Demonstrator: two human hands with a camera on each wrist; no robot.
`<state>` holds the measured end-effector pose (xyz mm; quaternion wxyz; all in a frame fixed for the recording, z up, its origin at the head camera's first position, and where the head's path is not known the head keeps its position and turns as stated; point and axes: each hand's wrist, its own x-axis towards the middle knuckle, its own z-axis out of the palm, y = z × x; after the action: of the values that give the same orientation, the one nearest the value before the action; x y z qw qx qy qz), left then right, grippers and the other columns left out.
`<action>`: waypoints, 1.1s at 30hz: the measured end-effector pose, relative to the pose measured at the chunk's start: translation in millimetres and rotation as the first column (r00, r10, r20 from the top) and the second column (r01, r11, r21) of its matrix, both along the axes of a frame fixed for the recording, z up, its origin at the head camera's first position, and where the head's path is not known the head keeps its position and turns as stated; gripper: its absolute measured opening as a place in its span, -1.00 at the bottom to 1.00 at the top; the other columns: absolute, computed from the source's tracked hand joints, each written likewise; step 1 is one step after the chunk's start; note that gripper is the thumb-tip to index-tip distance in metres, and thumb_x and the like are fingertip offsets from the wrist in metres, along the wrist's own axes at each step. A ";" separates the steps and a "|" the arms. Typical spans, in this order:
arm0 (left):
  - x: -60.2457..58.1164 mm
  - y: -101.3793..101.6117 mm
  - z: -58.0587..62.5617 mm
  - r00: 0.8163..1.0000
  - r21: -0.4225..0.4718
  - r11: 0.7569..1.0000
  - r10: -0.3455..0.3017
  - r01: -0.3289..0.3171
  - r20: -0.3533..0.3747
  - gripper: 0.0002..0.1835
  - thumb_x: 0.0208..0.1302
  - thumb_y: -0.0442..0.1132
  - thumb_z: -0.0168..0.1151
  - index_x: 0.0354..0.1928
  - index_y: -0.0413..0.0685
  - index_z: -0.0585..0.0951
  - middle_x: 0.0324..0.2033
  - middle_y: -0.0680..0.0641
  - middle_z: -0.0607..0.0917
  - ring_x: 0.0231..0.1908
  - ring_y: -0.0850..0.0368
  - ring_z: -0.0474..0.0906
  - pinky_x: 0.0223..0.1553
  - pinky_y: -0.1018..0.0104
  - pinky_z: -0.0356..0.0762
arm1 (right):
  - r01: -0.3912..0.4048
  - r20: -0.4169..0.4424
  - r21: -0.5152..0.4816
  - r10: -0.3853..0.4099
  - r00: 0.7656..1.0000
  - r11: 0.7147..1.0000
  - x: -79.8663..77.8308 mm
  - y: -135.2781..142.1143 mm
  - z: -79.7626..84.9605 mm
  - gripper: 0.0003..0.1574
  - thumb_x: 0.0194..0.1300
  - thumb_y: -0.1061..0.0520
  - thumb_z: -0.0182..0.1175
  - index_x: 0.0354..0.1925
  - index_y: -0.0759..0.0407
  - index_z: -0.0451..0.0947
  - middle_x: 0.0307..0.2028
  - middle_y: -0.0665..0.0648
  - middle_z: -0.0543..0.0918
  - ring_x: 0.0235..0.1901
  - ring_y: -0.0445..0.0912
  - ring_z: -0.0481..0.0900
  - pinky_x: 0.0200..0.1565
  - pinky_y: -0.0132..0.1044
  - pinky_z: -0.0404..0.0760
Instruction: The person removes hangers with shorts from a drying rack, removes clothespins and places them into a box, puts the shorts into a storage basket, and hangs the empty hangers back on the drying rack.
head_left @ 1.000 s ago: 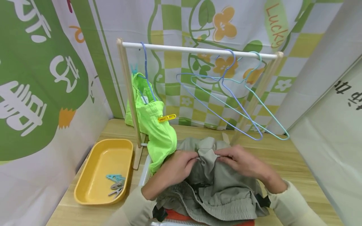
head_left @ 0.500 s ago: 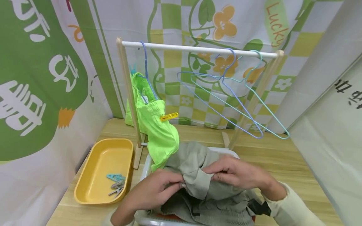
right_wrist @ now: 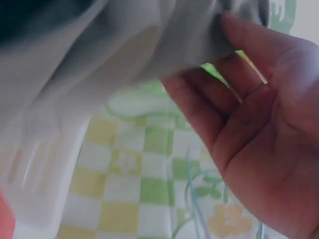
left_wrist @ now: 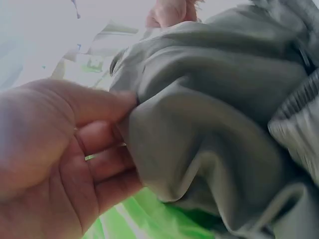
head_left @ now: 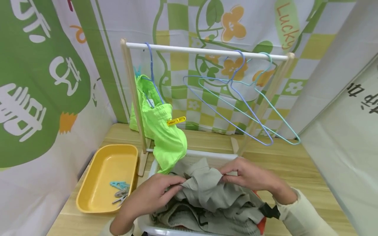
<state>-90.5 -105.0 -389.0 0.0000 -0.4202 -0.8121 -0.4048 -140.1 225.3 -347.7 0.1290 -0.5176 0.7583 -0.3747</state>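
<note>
Grey pants (head_left: 206,193) with a gathered elastic waistband lie bunched over a white basket (head_left: 212,154). My left hand (head_left: 156,193) pinches an edge of the grey cloth between thumb and fingers. On the other side of the same raised fold, my right hand (head_left: 251,175) pinches the cloth too. The left wrist view shows the left thumb (left_wrist: 107,104) pressed on the fabric against the fingers. Likewise, the right thumb (right_wrist: 249,35) lies over the cloth in the right wrist view. Something red (head_left: 261,226) shows under the pants.
A rack (head_left: 206,50) stands behind the basket, with bright green pants (head_left: 165,134) clipped on a hanger at its left by a yellow clothespin (head_left: 176,121). A blue hanger (head_left: 233,82) and a teal hanger (head_left: 255,83) hang at right. Several clothespins lie in a yellow tray (head_left: 103,164).
Both hands have drawn the pinched grey cloth toward the body, the left hand also moving left. The basket's far rim has come into view. The rack and tray stay put.
</note>
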 end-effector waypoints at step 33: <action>-20.1 -20.7 -35.7 0.954 -0.305 0.944 -0.028 0.123 0.300 -0.57 0.60 -0.07 0.12 0.30 -0.18 0.61 0.16 -0.08 0.69 0.13 0.17 0.60 0.13 0.20 0.60 | 0.033 0.047 0.407 -0.057 0.997 0.913 16.1 26.3 -62.5 -0.67 0.55 0.13 0.15 -0.44 -0.05 0.39 -0.53 -0.27 0.26 -0.50 -0.40 0.28 -0.39 -0.49 0.37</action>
<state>-110.6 -125.7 -424.8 -0.2034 -0.3815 -0.8412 -0.3249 -123.9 251.6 -410.2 0.2471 -0.4509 0.8271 -0.2269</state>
